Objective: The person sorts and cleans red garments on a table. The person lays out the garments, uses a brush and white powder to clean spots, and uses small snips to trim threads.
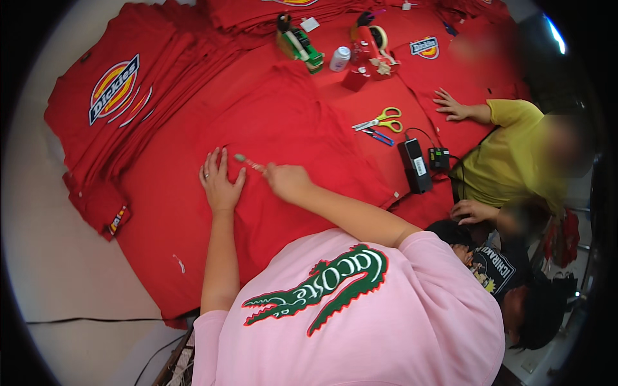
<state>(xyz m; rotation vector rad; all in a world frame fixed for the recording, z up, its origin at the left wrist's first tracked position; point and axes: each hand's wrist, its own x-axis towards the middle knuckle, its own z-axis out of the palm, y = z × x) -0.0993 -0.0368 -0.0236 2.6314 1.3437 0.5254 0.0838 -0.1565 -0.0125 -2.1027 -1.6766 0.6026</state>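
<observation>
Head: left hand [221, 188] flat on cloth [277, 122]

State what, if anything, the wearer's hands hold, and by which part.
The right hand grips a slim, green-tipped stick by the end opposite its tip. The left hand lies spread on red fabric, holding nothing.

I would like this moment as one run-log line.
left hand: open on red fabric | right hand: holds slim green-tipped tool | further right: scissors
</observation>
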